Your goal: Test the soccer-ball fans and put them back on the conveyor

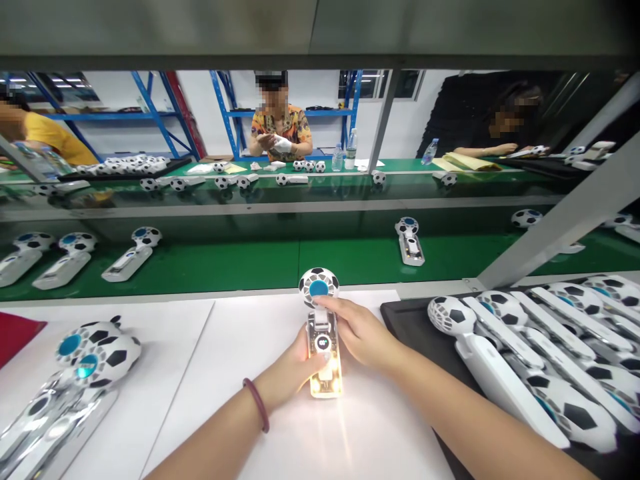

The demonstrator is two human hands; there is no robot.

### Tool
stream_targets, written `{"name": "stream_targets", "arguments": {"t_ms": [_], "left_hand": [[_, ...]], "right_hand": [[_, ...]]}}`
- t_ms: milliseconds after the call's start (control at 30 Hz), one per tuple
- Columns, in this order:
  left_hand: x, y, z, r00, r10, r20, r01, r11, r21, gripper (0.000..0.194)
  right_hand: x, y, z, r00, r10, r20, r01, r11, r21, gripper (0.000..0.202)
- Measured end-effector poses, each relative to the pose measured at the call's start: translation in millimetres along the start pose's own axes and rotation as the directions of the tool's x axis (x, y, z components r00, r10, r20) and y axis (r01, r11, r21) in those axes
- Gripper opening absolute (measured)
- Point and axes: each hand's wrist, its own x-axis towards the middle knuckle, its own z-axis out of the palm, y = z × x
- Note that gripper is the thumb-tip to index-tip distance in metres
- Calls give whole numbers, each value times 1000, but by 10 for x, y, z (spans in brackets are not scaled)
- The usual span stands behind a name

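Apparently keeping the round display (323,343) visible, my left hand (296,368) grips the lit, soccer-ball-headed handheld device (324,327) low; my right hand (367,337) touches its ball; whether it grips, I can't tell.

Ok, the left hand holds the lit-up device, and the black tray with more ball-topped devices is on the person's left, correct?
Not quite: the head view shows the black tray on the person's right, not left. The left hand does hold the lit-up device, and the tray does carry more ball-topped devices.

Maroon bangle (258,402), left wrist (271,389)
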Motion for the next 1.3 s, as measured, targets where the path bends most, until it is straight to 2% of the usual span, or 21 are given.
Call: {"name": "stream_targets", "arguments": {"t_ms": [67,233,400,567,767,1300], "left_hand": [[-1,6,5,999,-27,33,28,999,-30,58],[-6,-6,2,1000,-25,0,25,999,-37,57],[-11,17,-1,998,-29,56,30,999,-15,56],[-5,70,6,995,-41,86,40,999,17,64],[-11,108,31,997,-34,66,32,999,32,62],[0,22,-4,999,-37,31,38,999,-21,59]], "right_hand": [[2,1,-1,1000,-3,7,3,1000,-8,57],[0,-8,-6,1000,-16,-6,16,1000,-2,57],[-9,-14,-16,1000,-14,-6,14,1000,-7,58],[-7,-6,-12,1000,-11,-9,10,1000,-16,57],[-7,-15,-6,1000,-2,-7,2,1000,-5,56],[-4,-28,-30,999,53,2,-53,998,33,59]]}}
